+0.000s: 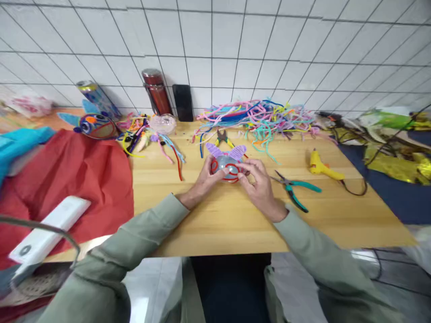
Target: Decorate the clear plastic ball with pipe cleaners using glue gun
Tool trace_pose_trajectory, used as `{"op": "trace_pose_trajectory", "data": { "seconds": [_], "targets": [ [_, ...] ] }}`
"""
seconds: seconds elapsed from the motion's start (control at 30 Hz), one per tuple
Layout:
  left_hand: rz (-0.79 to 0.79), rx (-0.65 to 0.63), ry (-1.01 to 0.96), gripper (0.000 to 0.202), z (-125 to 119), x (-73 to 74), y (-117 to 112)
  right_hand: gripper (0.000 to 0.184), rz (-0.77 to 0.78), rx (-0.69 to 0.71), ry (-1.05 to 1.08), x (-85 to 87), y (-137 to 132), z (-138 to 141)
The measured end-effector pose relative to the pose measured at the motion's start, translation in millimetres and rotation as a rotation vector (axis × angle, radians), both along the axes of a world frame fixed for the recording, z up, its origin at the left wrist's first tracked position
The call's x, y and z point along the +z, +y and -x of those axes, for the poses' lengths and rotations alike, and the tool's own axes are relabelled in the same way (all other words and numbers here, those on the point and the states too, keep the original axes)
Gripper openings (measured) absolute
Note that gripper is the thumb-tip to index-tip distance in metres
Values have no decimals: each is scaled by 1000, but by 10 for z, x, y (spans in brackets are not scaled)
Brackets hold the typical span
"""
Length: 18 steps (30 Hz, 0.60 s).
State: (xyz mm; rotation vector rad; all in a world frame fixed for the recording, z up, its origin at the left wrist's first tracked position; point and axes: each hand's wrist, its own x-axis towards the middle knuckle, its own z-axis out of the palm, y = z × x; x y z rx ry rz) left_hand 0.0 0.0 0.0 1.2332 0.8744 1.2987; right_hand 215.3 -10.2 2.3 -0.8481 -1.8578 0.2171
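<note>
A clear plastic ball (225, 162) with two purple pipe-cleaner ears and red pipe-cleaner rings on its front is held above the middle of the wooden table. My left hand (208, 177) grips its left side, the thumb lying across the front. On the other side, my right hand (256, 181) has its fingers and thumb closed at the right edge, by a red ring. Whether they pinch a loose piece there is too small to see. Just behind the ball lie yellow-handled pliers (222, 138), partly hidden by the ears.
Teal-handled pliers (296, 190) and a yellow glue gun (323, 167) lie to the right. Pipe cleaners (242, 114) are heaped along the tiled wall, near a phone (183, 103) and a brown flask (157, 92). A red cloth (111, 179) covers the left, under a white device (50, 229).
</note>
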Motion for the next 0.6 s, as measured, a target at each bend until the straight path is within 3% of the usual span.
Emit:
{"op": "trace_pose_trajectory", "data": {
  "seconds": [0.4, 0.6],
  "targets": [
    [27, -14, -12, 79, -14, 6, -14, 26, 126, -6, -4, 47, -27, -37],
    [32, -27, -12, 75, 5, -15, -13, 26, 115, -9, 4, 68, -41, -25]
  ]
}}
